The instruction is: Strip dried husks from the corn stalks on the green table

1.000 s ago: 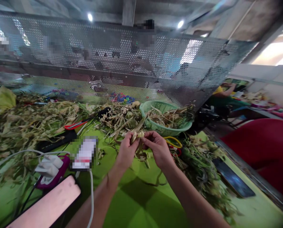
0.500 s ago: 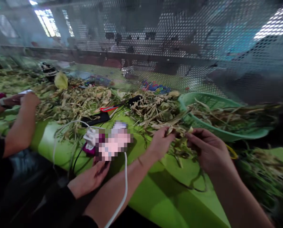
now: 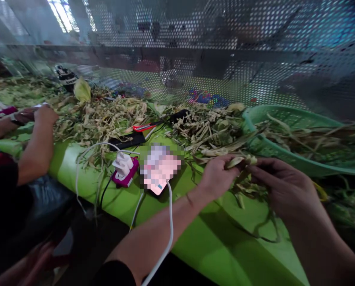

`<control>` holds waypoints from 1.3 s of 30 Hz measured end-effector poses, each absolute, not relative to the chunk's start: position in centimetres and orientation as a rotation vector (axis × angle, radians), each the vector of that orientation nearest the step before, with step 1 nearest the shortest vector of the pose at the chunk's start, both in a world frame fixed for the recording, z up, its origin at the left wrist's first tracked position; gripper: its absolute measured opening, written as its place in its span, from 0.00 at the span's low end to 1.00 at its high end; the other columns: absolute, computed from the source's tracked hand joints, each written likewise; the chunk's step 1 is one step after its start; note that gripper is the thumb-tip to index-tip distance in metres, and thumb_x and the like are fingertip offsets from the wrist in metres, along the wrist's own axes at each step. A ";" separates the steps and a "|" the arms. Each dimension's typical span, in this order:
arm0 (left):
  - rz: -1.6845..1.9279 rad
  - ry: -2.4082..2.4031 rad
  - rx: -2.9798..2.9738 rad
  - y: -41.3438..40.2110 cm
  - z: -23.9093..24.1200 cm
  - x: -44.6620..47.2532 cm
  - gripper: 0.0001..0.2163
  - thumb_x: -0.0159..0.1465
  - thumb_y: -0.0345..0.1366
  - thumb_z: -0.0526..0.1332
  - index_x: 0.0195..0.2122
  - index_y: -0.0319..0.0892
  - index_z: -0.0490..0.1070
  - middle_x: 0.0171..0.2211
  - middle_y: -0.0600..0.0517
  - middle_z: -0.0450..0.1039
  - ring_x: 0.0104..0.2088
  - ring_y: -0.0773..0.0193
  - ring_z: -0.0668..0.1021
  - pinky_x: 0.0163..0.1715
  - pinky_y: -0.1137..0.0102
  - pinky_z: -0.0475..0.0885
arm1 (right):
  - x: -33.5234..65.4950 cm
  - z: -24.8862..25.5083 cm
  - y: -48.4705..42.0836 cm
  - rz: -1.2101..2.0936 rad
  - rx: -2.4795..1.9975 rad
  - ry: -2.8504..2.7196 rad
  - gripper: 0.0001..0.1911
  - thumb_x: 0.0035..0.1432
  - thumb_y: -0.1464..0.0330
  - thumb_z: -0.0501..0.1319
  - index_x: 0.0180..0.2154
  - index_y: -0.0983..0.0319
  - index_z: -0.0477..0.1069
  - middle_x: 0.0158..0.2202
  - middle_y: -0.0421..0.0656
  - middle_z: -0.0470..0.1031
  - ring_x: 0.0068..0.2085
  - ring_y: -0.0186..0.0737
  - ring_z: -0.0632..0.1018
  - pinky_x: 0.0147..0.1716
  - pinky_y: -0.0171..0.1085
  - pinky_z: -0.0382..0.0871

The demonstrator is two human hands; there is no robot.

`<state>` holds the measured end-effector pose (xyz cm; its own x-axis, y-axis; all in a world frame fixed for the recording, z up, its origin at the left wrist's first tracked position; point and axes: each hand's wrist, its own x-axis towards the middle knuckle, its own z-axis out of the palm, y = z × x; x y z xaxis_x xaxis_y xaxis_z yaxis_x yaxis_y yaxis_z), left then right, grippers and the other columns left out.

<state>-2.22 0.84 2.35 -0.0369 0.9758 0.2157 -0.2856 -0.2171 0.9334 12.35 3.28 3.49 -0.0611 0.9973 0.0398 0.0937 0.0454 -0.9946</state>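
My left hand (image 3: 220, 174) is closed, with a pale green, withered piece of plant (image 3: 235, 162) between thumb and fingers. Close beside it, my right hand (image 3: 284, 184) pinches the whitish end of the same plant matter; I cannot tell whether it is one piece or two. Below both hands, curled dry leaves (image 3: 241, 190) lie on the bright green table cover (image 3: 213, 254). A green plastic basket (image 3: 284, 153) with long dry stalks stands just behind my right hand.
A blurred-out phone-like device (image 3: 161, 169) with a white cable, a purple power strip (image 3: 125, 174) with white plugs, a black flat case (image 3: 126, 141) and a red cutter (image 3: 144, 127) lie left. Piles of dry plants line the perforated metal screen (image 3: 219, 75). Another person's hands (image 3: 46, 115) work far left.
Another person's hand that was at the phone-like device has withdrawn to the lower left. My hands have drawn closer together on the plant piece. The view has shifted slightly.
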 end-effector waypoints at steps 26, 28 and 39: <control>1.452 0.922 1.286 1.1 1.1 -1.8 0.14 0.59 0.27 0.58 0.45 0.42 0.76 0.47 0.50 0.76 0.49 0.60 0.75 0.52 0.64 0.68 | 12.2 3.3 3.8 1.132 -1.174 -1.208 0.22 0.33 0.66 0.76 0.32 0.60 0.72 0.26 0.37 0.73 0.25 0.29 0.71 0.22 0.26 0.66; 1.439 0.933 1.290 1.1 1.2 -1.9 0.14 0.60 0.27 0.58 0.45 0.42 0.75 0.48 0.49 0.76 0.49 0.60 0.75 0.52 0.64 0.68 | 12.3 3.2 3.9 1.120 -1.186 -1.225 0.22 0.32 0.66 0.76 0.32 0.60 0.72 0.26 0.37 0.73 0.25 0.30 0.71 0.22 0.28 0.66; 1.425 0.876 1.181 1.1 1.3 -1.6 0.11 0.58 0.28 0.59 0.42 0.39 0.75 0.42 0.49 0.77 0.43 0.62 0.75 0.48 0.67 0.68 | 11.5 3.9 2.9 1.099 -1.214 -1.242 0.17 0.37 0.62 0.74 0.33 0.55 0.76 0.31 0.38 0.75 0.29 0.36 0.73 0.27 0.36 0.69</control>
<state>-1.65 1.13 1.25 0.0261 0.9784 0.2050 -0.2583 -0.1915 0.9469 11.54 2.94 3.88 0.0456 0.9964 0.0719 0.0505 0.0696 -0.9963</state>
